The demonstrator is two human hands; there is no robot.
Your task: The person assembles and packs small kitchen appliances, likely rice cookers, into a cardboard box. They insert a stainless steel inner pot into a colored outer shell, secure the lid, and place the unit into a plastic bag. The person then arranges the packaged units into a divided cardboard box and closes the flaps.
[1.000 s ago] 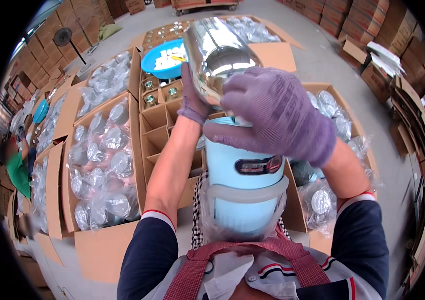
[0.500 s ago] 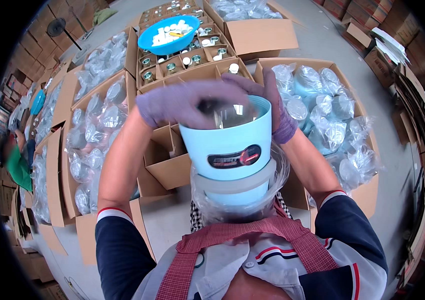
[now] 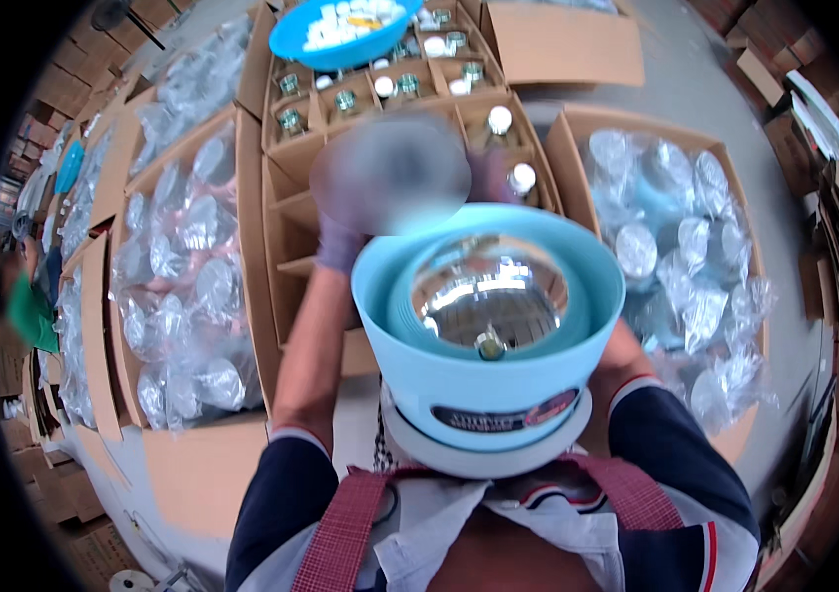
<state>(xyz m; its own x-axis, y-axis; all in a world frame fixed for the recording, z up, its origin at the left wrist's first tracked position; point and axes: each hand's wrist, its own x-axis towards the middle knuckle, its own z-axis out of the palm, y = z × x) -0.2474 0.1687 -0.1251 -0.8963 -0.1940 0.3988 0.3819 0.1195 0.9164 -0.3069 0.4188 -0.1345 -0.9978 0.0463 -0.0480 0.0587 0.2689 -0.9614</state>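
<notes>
A light blue flask housing (image 3: 488, 390) stands close to my body, its wide mouth facing up. Inside sits a mirrored glass liner (image 3: 493, 281) with a small tip at its near side. Beyond the rim, my left hand (image 3: 338, 237), in a purple glove, grips a grey round cover (image 3: 395, 176), which is smeared by motion and hides most of the fingers. My right hand (image 3: 488, 176), also gloved, shows only as a blurred purple patch beside the cover; the housing hides its wrist. A grey base ring (image 3: 498, 459) shows under the housing.
A divided carton (image 3: 291, 212) ahead has white-capped bottles (image 3: 500, 123) on its right. Behind it, a blue basin (image 3: 286, 44) of white caps rests over bottle compartments. Cartons of plastic-wrapped containers flank me, left (image 3: 192, 237) and right (image 3: 676, 227). A person in green (image 3: 33, 311) is far left.
My hands have moved from the housing's rim to beyond it, and a grey round cover is now in the left. The housing appears larger, with its liner more exposed to view.
</notes>
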